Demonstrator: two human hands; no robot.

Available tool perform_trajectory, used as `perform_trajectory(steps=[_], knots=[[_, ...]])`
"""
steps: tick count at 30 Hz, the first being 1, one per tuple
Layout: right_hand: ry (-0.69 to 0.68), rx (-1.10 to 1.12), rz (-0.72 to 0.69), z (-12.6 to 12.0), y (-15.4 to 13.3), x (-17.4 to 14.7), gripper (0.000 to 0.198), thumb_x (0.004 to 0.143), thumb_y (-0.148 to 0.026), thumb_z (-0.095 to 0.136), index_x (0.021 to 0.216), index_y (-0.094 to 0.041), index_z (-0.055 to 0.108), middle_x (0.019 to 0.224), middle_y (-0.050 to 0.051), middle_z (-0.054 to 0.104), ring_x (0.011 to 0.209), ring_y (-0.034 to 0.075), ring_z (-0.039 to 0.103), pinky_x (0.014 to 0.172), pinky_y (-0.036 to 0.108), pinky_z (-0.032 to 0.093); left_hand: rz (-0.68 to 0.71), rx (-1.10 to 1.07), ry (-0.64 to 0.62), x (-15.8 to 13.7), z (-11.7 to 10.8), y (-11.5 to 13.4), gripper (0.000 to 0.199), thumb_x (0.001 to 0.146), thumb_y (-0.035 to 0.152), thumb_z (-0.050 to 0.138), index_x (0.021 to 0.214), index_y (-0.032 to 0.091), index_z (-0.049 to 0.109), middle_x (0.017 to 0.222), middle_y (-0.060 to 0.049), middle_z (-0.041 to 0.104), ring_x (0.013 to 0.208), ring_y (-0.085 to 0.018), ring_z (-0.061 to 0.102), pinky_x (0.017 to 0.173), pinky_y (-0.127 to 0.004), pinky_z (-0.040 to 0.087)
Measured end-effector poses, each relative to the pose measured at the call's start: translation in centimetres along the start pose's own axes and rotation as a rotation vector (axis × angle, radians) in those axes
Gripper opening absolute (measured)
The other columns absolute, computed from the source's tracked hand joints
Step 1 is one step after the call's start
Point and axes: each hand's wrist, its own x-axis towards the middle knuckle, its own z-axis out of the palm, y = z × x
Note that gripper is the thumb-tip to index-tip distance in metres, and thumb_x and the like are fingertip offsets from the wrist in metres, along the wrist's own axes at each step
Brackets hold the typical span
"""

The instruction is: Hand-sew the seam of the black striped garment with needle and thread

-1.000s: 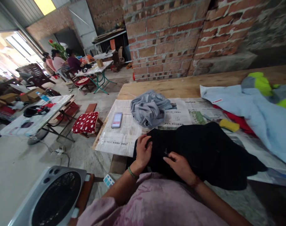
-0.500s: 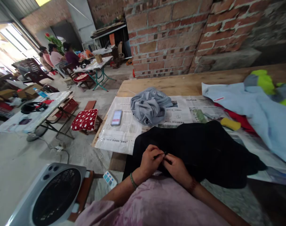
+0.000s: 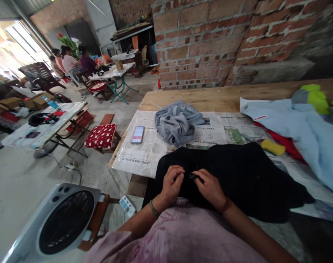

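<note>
A black cloth garment [image 3: 237,171] lies spread over the near edge of the table and hangs towards my lap. Above its left part, my left hand [image 3: 172,184] is closed in a pinch, thumb against fingers; anything between the tips is too small to make out. My right hand [image 3: 210,187], just across from it, pinches a small dark piece [image 3: 192,176] with pale glints, whose kind I cannot tell. A narrow gap separates the two hands. Beyond the garment sits a crumpled grey cloth [image 3: 177,122].
Newspaper [image 3: 139,160] under clear plastic covers the wooden table. On it are a phone [image 3: 138,134], a yellow sponge-like block [image 3: 273,147] and a light-blue garment [image 3: 298,124]. A fan [image 3: 68,221] stands at left, near a red cushioned stool [image 3: 101,136]. Several people sit farther back.
My hands were together at the fingertips and have come apart, the left one shifting left. The small dark piece now shows at my right fingertips. The view has shifted slightly.
</note>
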Motion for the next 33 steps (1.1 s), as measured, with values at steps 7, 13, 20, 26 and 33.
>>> perform_trajectory(steps=[7,13,20,26,33], knots=[[0.107,-0.006,0.192,0.3,-1.1,2.1,0.019,0.075,-0.026,0.045,0.064,-0.018,0.059,0.065,0.002,0.059,0.059,0.014,0.054,0.059,0.025,0.042,0.082,0.508,-0.15,-2.5,2.2,-1.4,0.099,0.056,0.051,0.069,0.135,0.009,0.026,0.135,-0.023,0.033,0.121,-0.037,0.034,0.097,-0.054,0.032],[0.188,0.065,0.271,-0.8,-1.8,3.3,0.021,0.074,-0.029,0.046,0.06,-0.018,0.057,0.057,0.0,0.056,0.052,0.013,0.051,0.052,0.023,0.039,0.044,0.635,-0.114,0.8,3.6,-2.6,0.066,0.068,0.013,0.05,0.132,0.006,0.035,0.135,-0.022,0.037,0.12,-0.035,0.04,0.095,-0.05,0.038],[0.019,-0.159,-0.063,-2.0,0.7,1.6,0.016,0.077,-0.019,0.044,0.073,-0.019,0.059,0.07,0.002,0.057,0.066,0.014,0.055,0.063,0.025,0.043,0.076,0.666,-0.357,6.9,-6.7,-0.4,0.048,0.064,-0.001,0.039,0.098,0.021,0.066,0.095,-0.003,0.065,0.087,-0.017,0.059,0.082,-0.028,0.048],[-0.127,-0.141,-0.032,0.3,1.6,0.5,0.017,0.077,-0.014,0.043,0.077,-0.017,0.06,0.074,0.004,0.057,0.067,0.014,0.057,0.062,0.025,0.044,-0.104,0.913,-0.726,7.8,-9.1,-2.0,0.04,0.07,0.007,0.047,0.102,0.025,0.064,0.105,-0.004,0.062,0.093,-0.019,0.058,0.087,-0.035,0.044],[-0.163,-0.134,-0.028,0.8,2.5,0.0,0.017,0.078,-0.014,0.042,0.077,-0.017,0.06,0.074,0.004,0.055,0.068,0.014,0.055,0.064,0.025,0.045,-0.029,0.752,-0.492,5.0,-6.5,-1.3,0.051,0.068,0.019,0.059,0.118,0.027,0.054,0.134,-0.006,0.042,0.116,-0.028,0.043,0.098,-0.049,0.031]])
